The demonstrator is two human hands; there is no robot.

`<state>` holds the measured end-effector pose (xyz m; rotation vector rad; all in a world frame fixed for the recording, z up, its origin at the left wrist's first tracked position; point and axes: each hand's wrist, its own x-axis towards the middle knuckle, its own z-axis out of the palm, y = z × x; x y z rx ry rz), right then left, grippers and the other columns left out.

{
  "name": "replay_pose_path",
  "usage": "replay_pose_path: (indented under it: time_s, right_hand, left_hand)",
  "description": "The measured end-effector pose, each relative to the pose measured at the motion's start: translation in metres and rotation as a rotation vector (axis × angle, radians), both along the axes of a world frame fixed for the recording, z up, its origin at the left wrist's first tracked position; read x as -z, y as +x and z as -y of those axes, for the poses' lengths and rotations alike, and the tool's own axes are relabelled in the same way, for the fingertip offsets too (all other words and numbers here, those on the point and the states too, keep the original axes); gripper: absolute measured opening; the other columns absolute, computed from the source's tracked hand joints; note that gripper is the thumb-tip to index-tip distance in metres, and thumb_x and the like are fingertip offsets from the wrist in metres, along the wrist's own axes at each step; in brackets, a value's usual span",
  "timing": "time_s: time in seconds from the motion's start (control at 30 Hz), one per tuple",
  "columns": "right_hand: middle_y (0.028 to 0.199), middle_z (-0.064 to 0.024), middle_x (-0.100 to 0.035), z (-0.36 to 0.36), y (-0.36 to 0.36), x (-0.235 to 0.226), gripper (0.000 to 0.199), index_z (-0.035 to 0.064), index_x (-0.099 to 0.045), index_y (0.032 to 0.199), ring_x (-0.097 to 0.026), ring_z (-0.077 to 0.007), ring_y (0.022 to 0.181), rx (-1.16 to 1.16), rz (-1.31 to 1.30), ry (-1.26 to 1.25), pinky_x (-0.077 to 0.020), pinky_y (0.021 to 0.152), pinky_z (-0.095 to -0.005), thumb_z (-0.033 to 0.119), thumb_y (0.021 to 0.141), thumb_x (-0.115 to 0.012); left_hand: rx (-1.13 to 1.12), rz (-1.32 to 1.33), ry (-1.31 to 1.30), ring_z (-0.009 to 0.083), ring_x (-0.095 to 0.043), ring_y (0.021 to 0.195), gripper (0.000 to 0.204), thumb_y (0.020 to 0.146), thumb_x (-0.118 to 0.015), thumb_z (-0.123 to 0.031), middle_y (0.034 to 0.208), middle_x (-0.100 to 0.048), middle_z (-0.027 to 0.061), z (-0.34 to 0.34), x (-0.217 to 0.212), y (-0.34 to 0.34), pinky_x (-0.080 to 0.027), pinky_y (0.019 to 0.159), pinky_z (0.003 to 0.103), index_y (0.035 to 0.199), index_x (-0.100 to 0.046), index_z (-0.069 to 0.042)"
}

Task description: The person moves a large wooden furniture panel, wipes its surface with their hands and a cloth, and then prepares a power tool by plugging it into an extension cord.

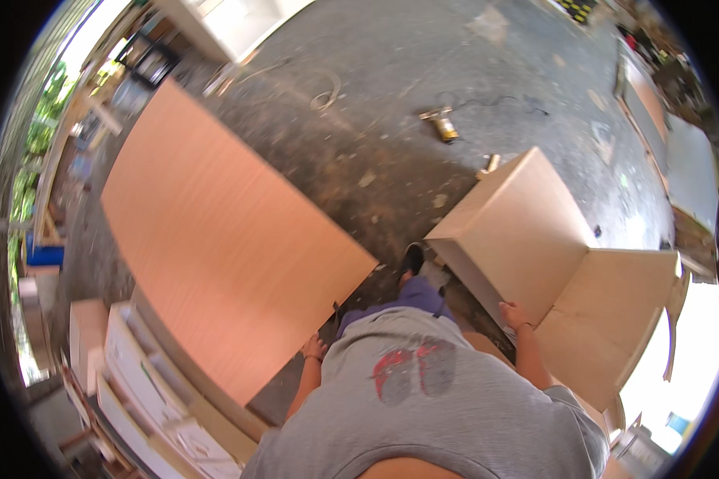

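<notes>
A large flat wood-grain panel (pixel 224 239) stretches out on my left, its near edge close to my body. Beside that edge is my left hand (pixel 315 346), its fingers slightly apart and holding nothing that I can see; whether it touches the panel is unclear. On my right stands a pale plywood cabinet carcass (pixel 527 231), made of boards joined at an angle. My right hand (pixel 516 314) is closed on the near edge of one of its boards; the fingertips are partly hidden.
A yellow-and-black power tool (pixel 442 126) lies on the stained concrete floor ahead, with a dark cord trailing from it. White drawer-like boxes (pixel 148 375) stand at the lower left. A white cabinet (pixel 232 28) is at the back, and boards (pixel 643 104) lean at the far right.
</notes>
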<state>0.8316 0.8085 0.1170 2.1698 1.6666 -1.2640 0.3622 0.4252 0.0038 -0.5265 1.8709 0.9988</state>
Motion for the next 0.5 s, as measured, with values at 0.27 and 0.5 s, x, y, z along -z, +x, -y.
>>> replay_pose_path:
  time_s: [0.27, 0.5]
  right_hand:
    - [0.084, -0.01, -0.063, 0.002, -0.04, 0.009, 0.038, -0.0004, -0.06, 0.103, -0.059, -0.0156, 0.076, 0.088, -0.241, -0.01, -0.0491, 0.066, -0.0276, 0.031, 0.081, -0.063]
    - [0.088, -0.0154, -0.066, 0.033, 0.004, -0.015, 0.043, -0.0001, -0.062, 0.097, -0.063, -0.0263, 0.084, 0.357, -0.072, 0.127, -0.049, 0.075, -0.0341, 0.036, 0.075, -0.066]
  left_hand:
    - [0.306, -0.011, 0.076, 0.0214, -0.055, 0.089, 0.062, 0.084, -0.057, -0.038, 0.106, -0.055, 0.0076, -0.198, -0.053, -0.031, -0.043, 0.065, 0.039, 0.131, -0.032, -0.008]
    - [0.476, 0.264, -0.049, 0.0304, -0.052, 0.106, 0.066, 0.087, -0.045, -0.052, 0.131, -0.044, 0.013, -0.27, 0.045, -0.091, -0.042, 0.078, 0.046, 0.136, -0.028, -0.012]
